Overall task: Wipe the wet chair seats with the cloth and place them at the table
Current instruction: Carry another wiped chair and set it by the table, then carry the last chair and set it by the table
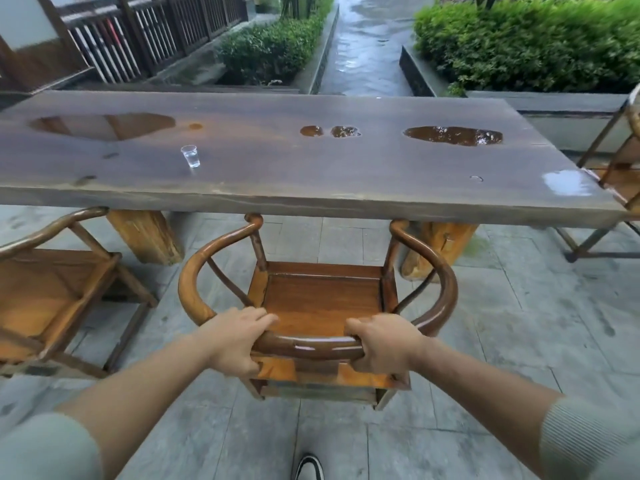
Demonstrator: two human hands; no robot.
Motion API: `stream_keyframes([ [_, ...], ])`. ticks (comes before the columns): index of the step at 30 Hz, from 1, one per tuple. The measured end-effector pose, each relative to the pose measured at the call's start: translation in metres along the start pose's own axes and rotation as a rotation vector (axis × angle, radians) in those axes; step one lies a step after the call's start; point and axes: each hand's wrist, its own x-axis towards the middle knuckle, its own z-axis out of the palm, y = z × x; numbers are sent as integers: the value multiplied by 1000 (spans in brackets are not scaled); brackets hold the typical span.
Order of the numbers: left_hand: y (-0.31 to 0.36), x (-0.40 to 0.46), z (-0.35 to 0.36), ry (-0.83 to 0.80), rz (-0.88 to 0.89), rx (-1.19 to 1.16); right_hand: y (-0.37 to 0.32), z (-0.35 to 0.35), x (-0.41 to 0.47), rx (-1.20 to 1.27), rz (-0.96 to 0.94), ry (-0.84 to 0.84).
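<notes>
A wooden armchair [320,301] with a curved back rail stands in front of me, facing the long wet table [277,202]. Its arm tips reach just under the table's near edge. My left hand [235,337] grips the left part of the back rail. My right hand [384,344] grips the right part of the same rail. The seat looks glossy orange-brown. No cloth is in view.
A second chair [52,292] stands to the left, a third [616,174] at the table's right end. A clear plastic cup [190,156] and several puddles [453,135] sit on the tabletop. Thick wooden table legs [145,240] flank the chair. Wet stone paving lies underfoot.
</notes>
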Motion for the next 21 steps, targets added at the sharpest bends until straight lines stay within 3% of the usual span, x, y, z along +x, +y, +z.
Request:
stream_keyframes([
  [2,12,-7,-12,-18,-5,-10,-6,0,-19,39,14,65],
  [6,58,-18,-36,118,2,-62,-8,2,-91,189,126,242],
  [9,104,-21,-56,239,9,-94,10,8,-161,182,234,268],
  [15,238,-1,-93,241,127,-87,63,8,-309,257,459,385],
  [21,392,92,-125,269,300,-44,165,6,-435,269,613,471],
])
